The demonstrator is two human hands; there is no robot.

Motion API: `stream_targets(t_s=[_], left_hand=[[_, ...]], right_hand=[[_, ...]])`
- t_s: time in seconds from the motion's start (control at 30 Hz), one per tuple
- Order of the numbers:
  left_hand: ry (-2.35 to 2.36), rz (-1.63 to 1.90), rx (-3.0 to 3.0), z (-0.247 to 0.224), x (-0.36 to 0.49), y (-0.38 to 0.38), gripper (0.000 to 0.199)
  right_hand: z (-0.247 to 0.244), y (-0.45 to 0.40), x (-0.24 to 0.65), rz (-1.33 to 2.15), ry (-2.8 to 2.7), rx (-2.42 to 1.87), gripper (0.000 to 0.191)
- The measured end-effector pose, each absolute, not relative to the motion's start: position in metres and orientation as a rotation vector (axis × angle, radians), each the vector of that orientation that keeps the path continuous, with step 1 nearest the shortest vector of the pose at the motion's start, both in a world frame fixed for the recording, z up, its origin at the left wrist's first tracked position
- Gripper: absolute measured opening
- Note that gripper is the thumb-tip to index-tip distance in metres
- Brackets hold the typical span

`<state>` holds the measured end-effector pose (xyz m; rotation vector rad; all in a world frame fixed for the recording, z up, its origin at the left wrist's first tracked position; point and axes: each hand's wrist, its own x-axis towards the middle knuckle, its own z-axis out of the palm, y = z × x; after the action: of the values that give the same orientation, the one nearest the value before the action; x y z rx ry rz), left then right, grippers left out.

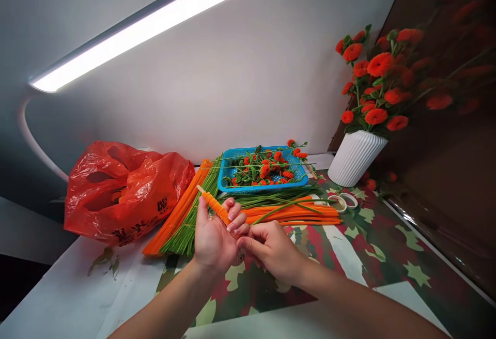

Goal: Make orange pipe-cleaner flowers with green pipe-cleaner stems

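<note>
An orange pipe cleaner coil [217,208] is wound around a thin pale stick, whose tip sticks out at the upper left. My left hand [218,235], palm up, has its fingers curled over the lower part of the coil. Touching it from the right, my right hand [273,248] has thumb and forefinger pinched together at the coil's lower end; what lies between them is too small to tell. Both hands are above the camouflage-patterned mat [267,290].
Behind the hands lie orange stems [306,214], green stems [184,233] and a blue basket [248,189] of small flowers. A red plastic bag [127,189] stands left. At right are scissors [343,202] and a white vase [357,158] of orange flowers.
</note>
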<state>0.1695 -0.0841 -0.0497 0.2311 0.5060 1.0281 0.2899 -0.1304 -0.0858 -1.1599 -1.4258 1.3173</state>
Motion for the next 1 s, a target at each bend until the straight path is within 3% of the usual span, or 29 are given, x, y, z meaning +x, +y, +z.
stream_targets(t_s=[0.37,0.63,0.87,1.0], left_hand=[[0.541,1.078,0.361,-0.047,0.157,-0.070,0.059],[0.608,1.349,0.465,-0.022,0.114,-0.031,0.065],[0.686,1.311,0.494,-0.015,0.111,-0.023,0.037],[0.831,1.221,0.557,-0.024,0.130,-0.030,0.038]], right_hand=[[-0.088,-0.135,0.286,1.060,-1.692,-1.370,0.035],[-0.053,-0.128,0.332,1.013,-2.076,-1.614,0.034],[-0.046,-0.115,0.359,0.688,-2.244,-1.932,0.032],[-0.056,-0.109,0.353,0.629,-2.240,-1.941,0.018]])
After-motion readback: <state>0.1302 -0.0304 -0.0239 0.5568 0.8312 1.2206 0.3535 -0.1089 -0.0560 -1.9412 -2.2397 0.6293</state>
